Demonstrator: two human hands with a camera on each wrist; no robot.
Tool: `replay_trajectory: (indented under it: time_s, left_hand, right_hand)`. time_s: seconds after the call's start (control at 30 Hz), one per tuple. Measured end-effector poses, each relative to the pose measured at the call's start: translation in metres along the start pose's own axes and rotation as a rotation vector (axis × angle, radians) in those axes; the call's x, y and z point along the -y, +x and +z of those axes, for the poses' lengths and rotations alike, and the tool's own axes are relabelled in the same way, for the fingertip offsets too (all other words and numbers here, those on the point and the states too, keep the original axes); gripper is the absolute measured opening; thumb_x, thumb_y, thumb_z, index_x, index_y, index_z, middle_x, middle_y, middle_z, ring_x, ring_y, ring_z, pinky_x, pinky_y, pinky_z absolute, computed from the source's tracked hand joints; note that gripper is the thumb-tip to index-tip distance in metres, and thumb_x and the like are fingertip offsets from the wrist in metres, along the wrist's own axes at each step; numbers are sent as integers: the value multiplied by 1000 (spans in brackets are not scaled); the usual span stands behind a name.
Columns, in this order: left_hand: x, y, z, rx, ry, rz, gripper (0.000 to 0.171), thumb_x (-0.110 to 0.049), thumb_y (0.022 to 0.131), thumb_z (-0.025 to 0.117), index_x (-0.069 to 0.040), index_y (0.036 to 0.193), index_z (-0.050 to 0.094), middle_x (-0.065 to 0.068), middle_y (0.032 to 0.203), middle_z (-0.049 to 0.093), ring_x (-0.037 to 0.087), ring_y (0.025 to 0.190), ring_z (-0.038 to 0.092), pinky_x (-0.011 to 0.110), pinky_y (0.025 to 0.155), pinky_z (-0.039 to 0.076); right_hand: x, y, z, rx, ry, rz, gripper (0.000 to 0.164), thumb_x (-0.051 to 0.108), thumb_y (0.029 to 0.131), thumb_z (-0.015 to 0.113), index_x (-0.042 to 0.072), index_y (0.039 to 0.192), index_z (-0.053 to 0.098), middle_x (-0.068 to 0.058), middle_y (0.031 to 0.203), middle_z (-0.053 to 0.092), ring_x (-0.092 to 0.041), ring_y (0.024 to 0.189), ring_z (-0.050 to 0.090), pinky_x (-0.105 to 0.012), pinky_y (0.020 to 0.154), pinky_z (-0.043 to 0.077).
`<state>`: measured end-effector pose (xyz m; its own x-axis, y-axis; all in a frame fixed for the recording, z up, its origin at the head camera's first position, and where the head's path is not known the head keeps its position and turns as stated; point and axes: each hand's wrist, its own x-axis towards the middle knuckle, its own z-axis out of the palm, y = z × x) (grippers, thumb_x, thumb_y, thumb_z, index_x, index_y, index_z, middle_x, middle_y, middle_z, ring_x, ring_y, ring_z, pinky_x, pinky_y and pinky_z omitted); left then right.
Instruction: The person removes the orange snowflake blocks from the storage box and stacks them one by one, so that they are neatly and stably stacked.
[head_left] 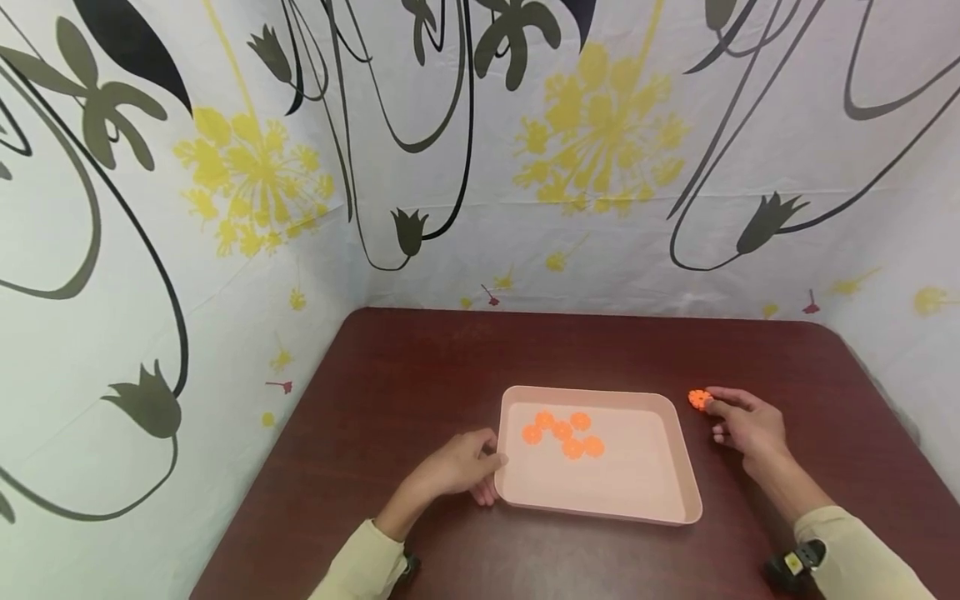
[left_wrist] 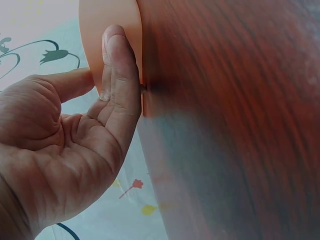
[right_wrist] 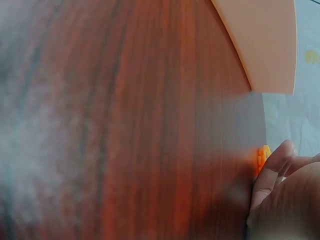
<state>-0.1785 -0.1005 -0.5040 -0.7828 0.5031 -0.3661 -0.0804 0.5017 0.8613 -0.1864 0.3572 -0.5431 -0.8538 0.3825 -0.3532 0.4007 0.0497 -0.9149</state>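
Observation:
A shallow peach-coloured tray (head_left: 637,471) lies on the table, with several flat orange discs (head_left: 562,431) grouped in its left half. My left hand (head_left: 453,467) holds the tray's left side, thumb at the rim and fingers along the outer wall; the left wrist view shows them against the tray wall (left_wrist: 120,15). Off the tray's right side, my right hand (head_left: 753,429) pinches an orange notched disc (head_left: 699,399) between thumb and fingers. In the right wrist view that disc (right_wrist: 262,156) is partly hidden by the fingertips, near the tabletop.
The dark reddish-brown wooden table (head_left: 450,350) has rounded far corners. White cloth (head_left: 480,175) printed with yellow and grey flowers hangs behind it and at its sides. A black wrist device (head_left: 797,562) sits at the right sleeve.

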Motion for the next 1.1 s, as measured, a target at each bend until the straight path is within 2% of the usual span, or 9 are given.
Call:
replay_trajectory:
  time_s: [0.23, 0.37, 0.53, 0.73, 0.9, 1.1]
  left_hand:
    - [-2, 2, -1, -3, 13, -8, 15, -17, 107, 62, -3, 110, 58, 16, 66, 73, 22, 54, 71, 45, 56, 67]
    - [-4, 3, -1, 2, 5, -6, 15, -17, 107, 63, -3, 110, 58, 17, 68, 74, 25, 56, 72, 46, 57, 67]
    - [-4, 2, -1, -7, -3, -19, 15, -17, 106, 64, -3, 108, 58, 17, 68, 74, 26, 56, 72, 46, 57, 67]
    - [-3, 0, 1, -14, -6, -32, 15, -17, 106, 64, -3, 105, 59, 17, 68, 74, 25, 55, 72, 48, 58, 67]
    - [-4, 1, 1, -15, 3, -24, 15, -17, 107, 63, -3, 104, 59, 17, 67, 73, 24, 55, 71, 49, 59, 67]
    - [-5, 0, 1, -11, -14, -33, 14, -16, 107, 63, -3, 104, 58, 18, 67, 73, 23, 54, 71, 49, 58, 67]
  right_hand:
    - [-2, -1, 0, -19, 39, -23, 19, 21, 102, 70, 21, 121, 70, 18, 75, 72, -6, 56, 61, -23, 51, 60]
    - [-3, -4, -1, -23, 108, -43, 14, 24, 103, 70, 22, 116, 69, 18, 76, 72, -5, 56, 61, -22, 50, 58]
    - [0, -9, -2, 27, 169, -38, 12, 33, 100, 75, 29, 110, 69, 19, 81, 72, -5, 58, 59, -21, 52, 57]
    - [11, -25, 0, 79, 244, -30, 19, 34, 99, 77, 31, 115, 67, 22, 91, 70, -5, 65, 61, -22, 56, 58]
    - [25, -44, 11, 142, 286, -107, 24, 30, 98, 77, 31, 119, 66, 21, 93, 71, -6, 69, 61, -21, 58, 58]
    - [35, -60, 35, 246, 432, -244, 28, 11, 99, 74, 22, 123, 66, 12, 93, 77, -6, 72, 65, -19, 60, 59]
